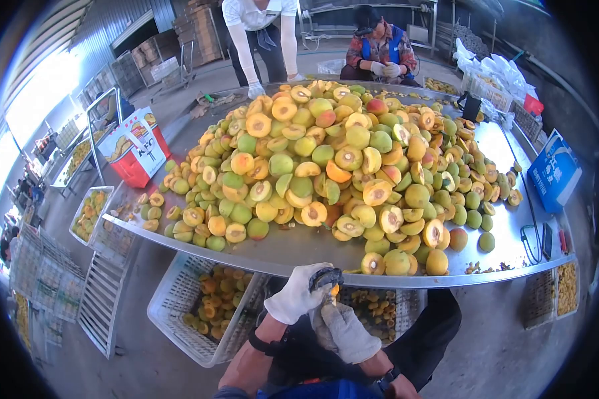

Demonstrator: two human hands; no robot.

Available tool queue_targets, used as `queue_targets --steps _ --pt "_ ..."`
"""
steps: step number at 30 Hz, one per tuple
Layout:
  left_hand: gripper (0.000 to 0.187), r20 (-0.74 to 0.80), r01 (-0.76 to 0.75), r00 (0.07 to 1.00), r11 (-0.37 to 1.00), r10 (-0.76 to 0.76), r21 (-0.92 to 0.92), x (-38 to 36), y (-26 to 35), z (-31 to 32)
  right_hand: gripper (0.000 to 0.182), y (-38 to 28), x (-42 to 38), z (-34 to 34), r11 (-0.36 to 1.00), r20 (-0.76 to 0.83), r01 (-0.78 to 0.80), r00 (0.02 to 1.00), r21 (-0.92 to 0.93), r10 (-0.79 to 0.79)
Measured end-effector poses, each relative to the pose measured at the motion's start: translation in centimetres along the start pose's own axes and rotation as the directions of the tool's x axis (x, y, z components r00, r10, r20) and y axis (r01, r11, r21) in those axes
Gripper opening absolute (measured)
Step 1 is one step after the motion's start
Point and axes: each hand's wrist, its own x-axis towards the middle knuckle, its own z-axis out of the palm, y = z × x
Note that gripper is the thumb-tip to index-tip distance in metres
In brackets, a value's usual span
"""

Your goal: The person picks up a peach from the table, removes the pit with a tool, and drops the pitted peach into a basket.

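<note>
My left hand [295, 293], in a white glove, is closed in front of the table's near edge. A dark curved shape [325, 277] shows at its fingertips. A small orange piece of peach [335, 290] peeks out between my two hands. My right hand [347, 332], in a greyish stained glove, is closed just below it, close against the left; I cannot tell what its fingers hold. Beyond my hands, a large heap of whole and halved peaches [302, 185] covers much of the metal table [293, 256], some halves showing their stones.
Under the table edge stand a white crate of peaches [173, 282] and another crate of fruit pieces [409, 309]. A red-and-white bag [140, 149] and a blue box [554, 171] flank the heap. Two people work across the table, one standing [263, 20], one seated [381, 50].
</note>
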Motion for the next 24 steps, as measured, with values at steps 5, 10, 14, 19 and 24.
queue_targets --steps 5,10,14,19,24 --pt "0.043 0.115 -0.123 0.986 0.992 0.12 0.02 0.0 -1.6 -0.1 0.031 0.3 -0.3 -0.3 0.983 0.061 -0.047 0.997 0.175 0.037" --pt "0.064 0.284 0.091 0.958 0.978 -0.036 -0.185 1.7 -2.7 -1.4 0.032 -0.5 -0.1 0.0 0.963 0.143 -0.064 0.989 0.263 0.027" --pt "0.097 0.132 0.073 0.991 0.831 0.0 -0.551 1.6 -1.0 -0.3 0.037 -2.0 -0.1 0.8 0.947 0.133 -0.095 0.99 0.307 0.056" --pt "0.08 0.035 0.121 0.989 0.656 -0.143 -0.745 -0.1 -2.8 2.0 0.037 -0.8 0.2 0.0 0.972 0.139 -0.048 0.99 0.231 0.016" --pt "0.064 -0.122 -0.026 0.989 0.706 -0.087 -0.708 -0.9 -5.4 3.2 0.037 -0.9 0.2 -0.7 1.0 0.116 0.022 0.993 -0.019 -0.019"
